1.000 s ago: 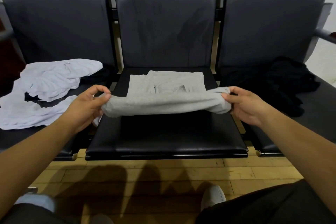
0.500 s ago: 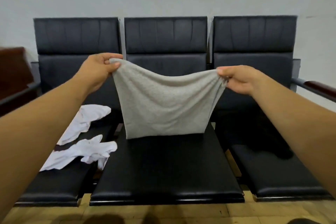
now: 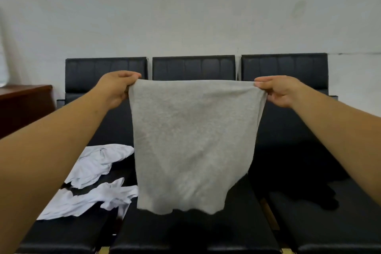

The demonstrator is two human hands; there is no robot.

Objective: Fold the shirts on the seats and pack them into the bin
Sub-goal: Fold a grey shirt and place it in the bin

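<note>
A grey shirt (image 3: 191, 142), folded into a panel, hangs in the air over the middle seat (image 3: 185, 233). My left hand (image 3: 115, 86) pinches its top left corner and my right hand (image 3: 280, 90) pinches its top right corner, so the top edge is stretched taut. A crumpled white shirt (image 3: 92, 181) lies on the left seat. A black garment (image 3: 299, 181) lies on the right seat, hard to make out against the dark cushion. No bin is in view.
Three black padded seats stand in a row against a white wall (image 3: 185, 16). A dark wooden cabinet (image 3: 22, 105) stands at the far left. A strip of wooden floor shows at the bottom edge.
Both hands have lifted the grey shirt off the middle seat and raised it to chest height, pulling the top edge tight. My view has tilted upward toward the wall.
</note>
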